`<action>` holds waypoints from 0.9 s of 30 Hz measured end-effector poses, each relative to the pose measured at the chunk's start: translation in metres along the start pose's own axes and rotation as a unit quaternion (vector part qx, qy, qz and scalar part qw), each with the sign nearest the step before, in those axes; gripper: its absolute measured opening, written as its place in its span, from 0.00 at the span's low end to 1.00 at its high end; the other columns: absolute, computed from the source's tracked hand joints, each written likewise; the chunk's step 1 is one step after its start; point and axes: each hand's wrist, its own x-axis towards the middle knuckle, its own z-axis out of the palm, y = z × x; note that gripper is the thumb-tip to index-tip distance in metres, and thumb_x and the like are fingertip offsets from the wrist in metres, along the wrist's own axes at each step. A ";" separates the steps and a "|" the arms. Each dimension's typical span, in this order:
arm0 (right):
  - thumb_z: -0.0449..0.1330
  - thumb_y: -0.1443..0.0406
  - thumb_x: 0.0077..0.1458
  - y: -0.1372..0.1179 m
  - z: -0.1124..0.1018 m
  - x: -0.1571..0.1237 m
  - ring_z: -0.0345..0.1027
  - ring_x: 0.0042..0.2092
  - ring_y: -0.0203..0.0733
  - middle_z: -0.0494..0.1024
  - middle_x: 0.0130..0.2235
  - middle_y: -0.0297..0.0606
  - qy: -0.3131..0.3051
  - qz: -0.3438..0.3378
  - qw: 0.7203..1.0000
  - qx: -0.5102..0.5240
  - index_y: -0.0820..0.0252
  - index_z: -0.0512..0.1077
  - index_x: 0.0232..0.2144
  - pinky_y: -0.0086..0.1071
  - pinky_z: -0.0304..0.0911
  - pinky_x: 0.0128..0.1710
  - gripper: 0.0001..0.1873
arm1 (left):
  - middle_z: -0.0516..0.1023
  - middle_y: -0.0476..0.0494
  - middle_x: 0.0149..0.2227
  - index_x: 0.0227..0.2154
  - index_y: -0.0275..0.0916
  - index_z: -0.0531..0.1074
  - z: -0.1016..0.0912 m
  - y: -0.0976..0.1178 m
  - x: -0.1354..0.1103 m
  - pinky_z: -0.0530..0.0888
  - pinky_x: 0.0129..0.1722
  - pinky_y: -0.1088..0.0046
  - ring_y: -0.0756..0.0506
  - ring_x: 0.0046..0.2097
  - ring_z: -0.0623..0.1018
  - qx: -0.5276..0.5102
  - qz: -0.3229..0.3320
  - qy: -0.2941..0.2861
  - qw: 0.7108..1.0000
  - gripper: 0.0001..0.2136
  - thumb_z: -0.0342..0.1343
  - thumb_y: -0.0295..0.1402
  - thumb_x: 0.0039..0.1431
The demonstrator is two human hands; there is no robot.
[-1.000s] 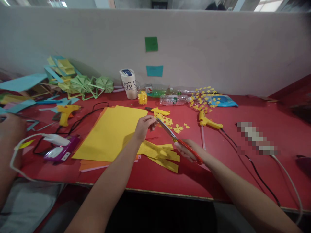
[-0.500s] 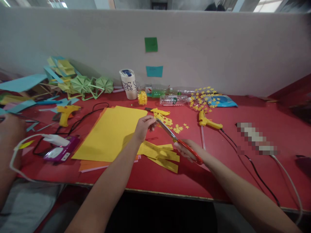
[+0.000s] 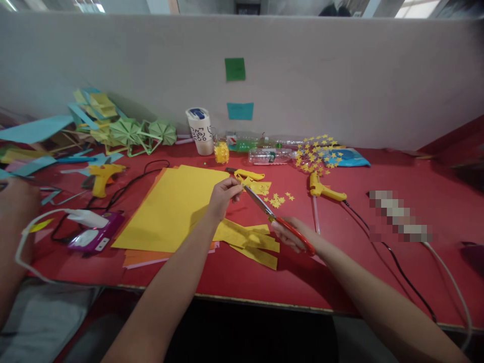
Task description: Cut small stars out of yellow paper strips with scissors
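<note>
My left hand (image 3: 226,196) is closed in a pinch on a small yellow paper piece (image 3: 245,182), whose outline is hard to make out. My right hand (image 3: 289,233) grips a pair of scissors (image 3: 293,234) by the red handles, and the blade tips meet the paper at my left fingertips. Just behind the blades are yellow paper scraps (image 3: 264,187) and a yellow utility knife (image 3: 249,174). Several small yellow paper stars (image 3: 277,200) lie right of the blades. Between my forearms are yellow paper strips (image 3: 257,242); a stack of yellow sheets (image 3: 170,206) sits beside my left hand.
Yellow glue guns (image 3: 325,190) (image 3: 101,177) rest on both sides, with cords trailing. A purple power adapter (image 3: 96,234) stands left, near another person's arm (image 3: 17,217). Along the partition are a tumbler (image 3: 200,132), plastic bottles (image 3: 266,156), a star cluster (image 3: 317,151) and folded paper shapes (image 3: 128,132).
The yellow paper by the scissor tips has shifted and looks different, with more of a plain strip showing behind the blades. Both hands stay nearly in place.
</note>
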 end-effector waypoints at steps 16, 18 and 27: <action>0.53 0.41 0.48 0.011 -0.002 0.003 0.48 0.13 0.26 0.55 0.13 0.22 -0.021 -0.052 0.998 -0.028 0.58 0.57 0.21 0.24 0.47 0.12 0.27 | 0.73 0.47 0.33 0.18 0.38 0.69 0.000 -0.006 0.002 0.66 0.44 0.70 0.46 0.41 0.72 0.013 0.056 -0.003 0.998 0.05 0.59 0.33 0.39; 0.53 0.41 0.47 0.007 -0.002 0.001 0.48 0.13 0.26 0.56 0.13 0.23 -0.015 -0.052 0.998 -0.030 0.58 0.58 0.21 0.25 0.48 0.13 0.27 | 0.72 0.47 0.33 0.17 0.38 0.69 0.001 -0.006 0.002 0.66 0.45 0.70 0.46 0.41 0.72 0.021 0.061 -0.006 0.998 0.05 0.59 0.32 0.40; 0.54 0.40 0.45 0.004 -0.003 0.001 0.48 0.13 0.26 0.56 0.15 0.23 -0.007 -0.035 0.999 -0.035 0.58 0.57 0.20 0.24 0.46 0.12 0.28 | 0.72 0.46 0.34 0.17 0.38 0.67 0.002 -0.002 0.000 0.65 0.45 0.69 0.46 0.41 0.71 0.072 0.079 -0.016 0.994 0.06 0.57 0.32 0.43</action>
